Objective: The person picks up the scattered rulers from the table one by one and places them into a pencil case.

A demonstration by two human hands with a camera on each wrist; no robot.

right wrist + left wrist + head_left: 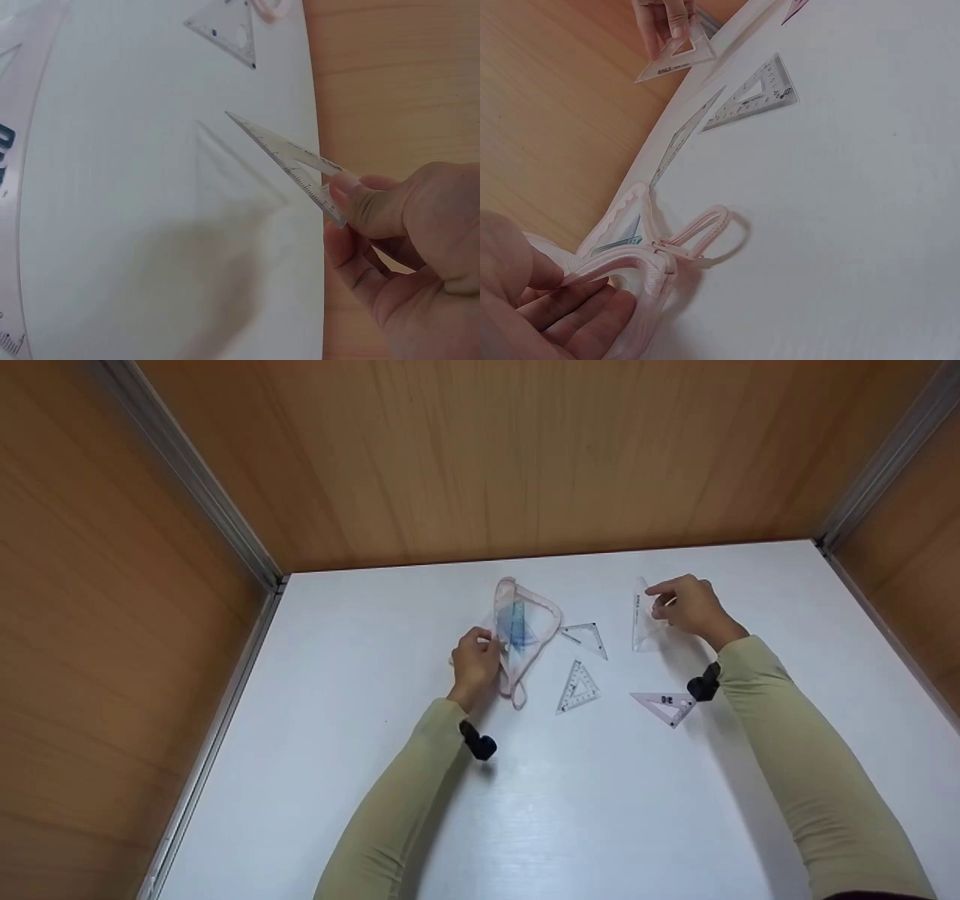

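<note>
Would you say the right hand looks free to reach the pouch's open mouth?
Probably yes: the right hand, pinching a clear set square, has bare table between it and the pouch.

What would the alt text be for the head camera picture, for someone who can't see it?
Seen from above, a person's left hand holds open a clear pink-edged pouch with a blue set square inside, while the right hand pinches a clear set square lifted off the white table. Three more set squares lie between the hands.
</note>
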